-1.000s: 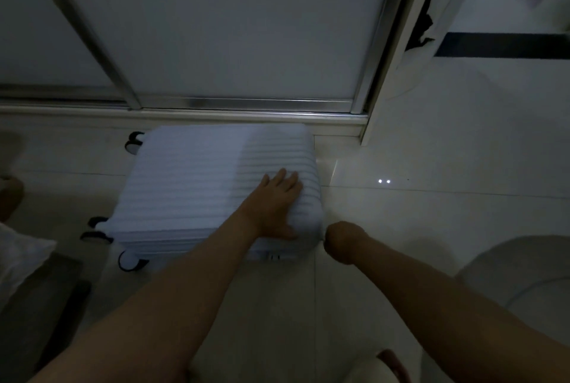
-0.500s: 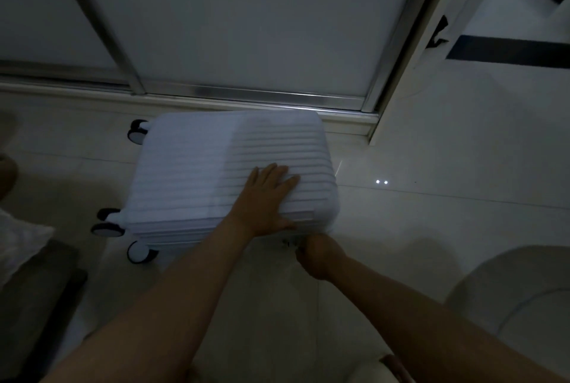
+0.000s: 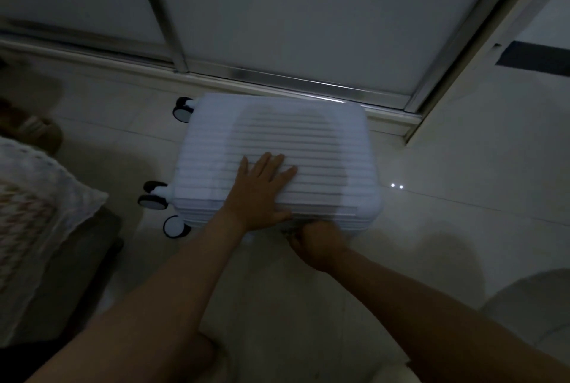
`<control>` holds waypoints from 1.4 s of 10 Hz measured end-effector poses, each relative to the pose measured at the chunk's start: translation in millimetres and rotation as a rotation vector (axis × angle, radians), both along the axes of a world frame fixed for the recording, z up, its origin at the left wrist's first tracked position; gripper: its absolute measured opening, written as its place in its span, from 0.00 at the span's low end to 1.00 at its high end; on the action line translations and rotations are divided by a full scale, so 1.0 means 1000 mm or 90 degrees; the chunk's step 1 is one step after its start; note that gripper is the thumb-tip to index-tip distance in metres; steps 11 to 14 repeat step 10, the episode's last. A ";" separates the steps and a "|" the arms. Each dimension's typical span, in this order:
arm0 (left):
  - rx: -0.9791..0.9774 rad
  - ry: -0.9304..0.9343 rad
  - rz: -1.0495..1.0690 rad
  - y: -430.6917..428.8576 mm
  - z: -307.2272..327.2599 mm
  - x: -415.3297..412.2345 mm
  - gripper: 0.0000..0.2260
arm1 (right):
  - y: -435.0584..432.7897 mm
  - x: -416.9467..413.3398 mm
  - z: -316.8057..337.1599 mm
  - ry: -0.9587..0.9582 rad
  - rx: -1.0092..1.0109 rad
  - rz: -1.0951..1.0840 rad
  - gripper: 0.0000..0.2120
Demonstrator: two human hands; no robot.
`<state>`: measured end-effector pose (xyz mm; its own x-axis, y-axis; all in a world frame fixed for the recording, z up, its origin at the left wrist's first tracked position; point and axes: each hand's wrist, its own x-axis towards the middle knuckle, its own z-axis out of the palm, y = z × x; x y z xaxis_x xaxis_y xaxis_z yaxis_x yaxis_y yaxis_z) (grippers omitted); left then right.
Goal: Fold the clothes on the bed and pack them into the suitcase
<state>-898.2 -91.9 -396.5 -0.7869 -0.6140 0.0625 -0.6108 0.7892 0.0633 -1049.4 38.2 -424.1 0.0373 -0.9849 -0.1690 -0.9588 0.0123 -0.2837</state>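
One closed white suitcase (image 3: 277, 135) lies on the floor (image 3: 462, 213); of two hands, the left hand (image 3: 259, 191) presses flat on it with fingers straight, and the right hand (image 3: 317, 240) curls at its near edge, its grip hidden.

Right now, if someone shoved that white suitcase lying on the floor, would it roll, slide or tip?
Probably slide, not roll: the suitcase lies flat, its wheels sticking out sideways. The glossy floor looks slippery. Tipping seems unlikely, since it sits low and wide; ribbed, it looks stiff under the left hand.
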 end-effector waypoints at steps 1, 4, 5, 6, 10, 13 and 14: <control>-0.008 -0.014 0.076 -0.004 -0.001 0.027 0.51 | 0.003 -0.016 0.024 0.079 -0.262 0.115 0.12; 0.050 -0.085 0.132 -0.027 0.000 0.030 0.55 | -0.020 -0.065 0.030 0.227 -0.084 -0.007 0.55; 0.052 -0.092 0.118 -0.051 0.002 0.016 0.55 | -0.033 -0.074 0.025 0.221 -0.104 -0.035 0.52; 0.059 -0.090 0.112 -0.069 0.005 0.002 0.56 | -0.049 -0.083 0.023 0.225 -0.107 -0.055 0.52; 0.195 0.157 0.124 -0.026 0.091 0.003 0.39 | -0.053 -0.090 0.113 -0.024 -0.114 -0.114 0.32; 0.195 0.157 0.124 -0.026 0.091 0.003 0.39 | -0.053 -0.090 0.113 -0.024 -0.114 -0.114 0.32; 0.195 0.157 0.124 -0.026 0.091 0.003 0.39 | -0.053 -0.090 0.113 -0.024 -0.114 -0.114 0.32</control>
